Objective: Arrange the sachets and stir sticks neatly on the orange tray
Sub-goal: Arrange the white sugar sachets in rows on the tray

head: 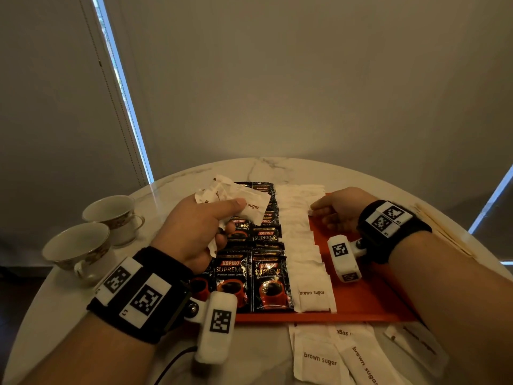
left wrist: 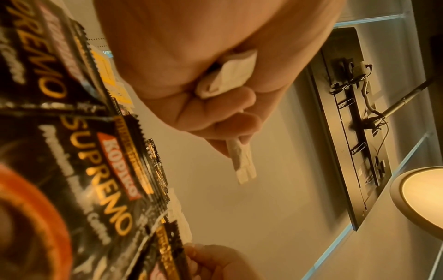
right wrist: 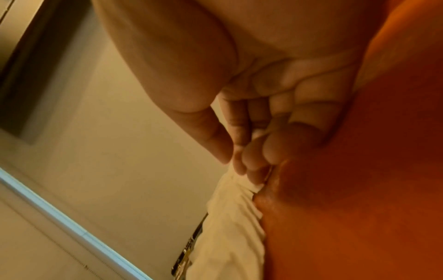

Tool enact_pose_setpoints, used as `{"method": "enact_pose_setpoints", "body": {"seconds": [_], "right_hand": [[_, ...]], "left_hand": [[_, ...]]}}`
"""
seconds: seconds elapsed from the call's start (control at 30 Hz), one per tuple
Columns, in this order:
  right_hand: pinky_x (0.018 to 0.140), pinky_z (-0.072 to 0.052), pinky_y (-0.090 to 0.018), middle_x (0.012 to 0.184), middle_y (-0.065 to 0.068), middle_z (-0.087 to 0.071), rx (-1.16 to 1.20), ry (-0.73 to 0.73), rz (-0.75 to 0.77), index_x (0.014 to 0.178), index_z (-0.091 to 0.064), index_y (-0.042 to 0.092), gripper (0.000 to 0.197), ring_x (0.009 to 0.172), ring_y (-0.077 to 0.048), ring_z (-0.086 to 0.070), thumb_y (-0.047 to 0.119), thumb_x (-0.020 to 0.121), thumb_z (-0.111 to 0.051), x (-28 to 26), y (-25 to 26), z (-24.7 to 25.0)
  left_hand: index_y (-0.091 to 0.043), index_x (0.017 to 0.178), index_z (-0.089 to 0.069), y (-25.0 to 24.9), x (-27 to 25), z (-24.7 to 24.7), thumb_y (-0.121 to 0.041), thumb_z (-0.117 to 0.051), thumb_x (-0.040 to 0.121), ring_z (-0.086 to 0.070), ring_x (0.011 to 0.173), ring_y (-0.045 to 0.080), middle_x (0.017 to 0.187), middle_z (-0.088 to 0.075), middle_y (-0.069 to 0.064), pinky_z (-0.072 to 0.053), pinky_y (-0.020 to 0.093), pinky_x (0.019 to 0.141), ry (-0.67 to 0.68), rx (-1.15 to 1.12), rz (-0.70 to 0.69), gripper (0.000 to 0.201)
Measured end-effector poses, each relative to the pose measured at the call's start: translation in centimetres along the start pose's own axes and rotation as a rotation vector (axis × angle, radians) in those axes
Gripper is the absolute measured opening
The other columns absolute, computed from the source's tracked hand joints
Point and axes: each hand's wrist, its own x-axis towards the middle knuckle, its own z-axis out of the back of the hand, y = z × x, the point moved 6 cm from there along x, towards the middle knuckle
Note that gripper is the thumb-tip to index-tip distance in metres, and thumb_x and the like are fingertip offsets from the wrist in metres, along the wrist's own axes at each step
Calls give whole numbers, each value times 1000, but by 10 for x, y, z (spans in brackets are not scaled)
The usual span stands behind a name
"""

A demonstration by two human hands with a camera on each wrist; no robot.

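A: Why are the left fingers (left wrist: 230, 117) curled so tight?

B: They clamp a bunch of sugar sachets (head: 241, 198), thumb pressed on top, so the left hand (head: 200, 232) serves as a stock to draw from. It hovers over the coffee sachets (head: 249, 273), not resting on them.

A: And the right fingers (right wrist: 251, 161)?

B: Bent down with the tips together on the edge of one white sachet in the sugar row (head: 302, 245), thumb close by. Looks like a light pinch to seat it; the right hand (head: 338, 209) lies low on the tray (head: 369, 298) beside that row.

A: Why is the row overlapped like that?

B: I'd judge it saves room: each sachet laps the next, running along the coffee columns, which leaves bare orange on the right, likely for the sticks.

A: Where are the sticks (head: 444, 232)?

B: Pale strips on the bench (head: 291, 168) past the right wrist, off the tray. More loose sachets (head: 333, 357) lie on the bench at the near edge, so a good share is left.

A: The cups (head: 94, 232)?

B: Two on the left, well apart from the tray
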Motion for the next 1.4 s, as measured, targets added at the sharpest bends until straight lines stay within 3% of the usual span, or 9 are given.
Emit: {"method": "enact_pose_setpoints", "body": {"seconds": [0.23, 0.37, 0.53, 0.6, 0.77, 0.87, 1.07, 1.17, 1.4], "right_hand": [[63, -48, -28, 100, -13, -73, -5, -3, 12, 99, -75, 2, 23, 66, -18, -55, -8, 95, -55, -6, 7, -5], [61, -45, -29, 104, -10, -75, 160, -23, 167, 103, -76, 6, 17, 70, -18, -55, 9, 95, -61, -29, 17, -3], [65, -48, -32, 96, -7, -72, 182, 394, 364, 111, -73, 8, 46, 70, -16, -61, 34, 74, -82, -91, 34, -53], [69, -54, -34, 97, -8, -72, 123, 424, 437, 112, -72, 8, 47, 77, -19, -65, 30, 73, -84, -106, 35, -70], [74, -59, -42, 94, -18, -74, 226, 278, 564, 98, -74, 6, 14, 80, -27, -68, 11, 86, -78, -107, 36, -71], [63, -58, -30, 86, -16, -73, 336, 179, 592, 96, -73, -1, 14, 73, -24, -66, 12, 93, -71, -107, 36, -63], [76, -60, -39, 98, -21, -73, 309, 308, 574, 104, -73, 1, 15, 82, -29, -66, 3, 89, -72, -112, 36, -72], [67, -61, -33, 86, -17, -70, 319, 255, 595, 100, -72, -4, 12, 71, -23, -64, -4, 88, -71, -110, 39, -66], [56, -48, -31, 69, -12, -55, 391, -141, 277, 72, -64, 6, 23, 55, -18, -51, -12, 87, -62, -42, 19, 9]], "left_hand": [[-9, 109, -69, 2, -1, -1, -11, -72, 94, -50, 50, 9, 93, -71, 11, -33, 17, 35, -12, -4, 26, 16], [-8, 112, -68, 3, -1, -4, -10, -71, 94, -50, 51, 10, 91, -71, 10, -33, 17, 35, 0, -26, 34, 18], [-10, 99, -70, 3, -8, -12, -12, -75, 90, -51, 50, 9, 82, -71, 5, -32, 17, 35, 28, -58, 12, 10], [-10, 95, -72, 2, -11, -15, -13, -76, 90, -51, 50, 8, 79, -71, 4, -32, 16, 35, 41, -45, 3, 8], [-9, 88, -73, 0, -15, -19, -14, -75, 91, -50, 46, 8, 69, -69, 3, -30, 15, 33, 35, -83, 19, 6], [-9, 92, -71, -1, -16, -20, -16, -75, 91, -48, 44, 8, 65, -67, 3, -29, 15, 32, 25, -130, 30, 8], [-12, 99, -71, 1, -12, -17, -24, -75, 93, -49, 46, 8, 69, -67, 3, -31, 14, 32, -14, -209, 45, 14], [-14, 95, -72, 2, -10, -15, -30, -75, 93, -49, 47, 9, 73, -68, 4, -31, 15, 32, -17, -204, 64, 17], [-13, 94, -72, -1, -8, -10, -39, -71, 95, -50, 50, 9, 82, -75, 4, -31, 16, 33, -31, -119, 54, 26]]}}
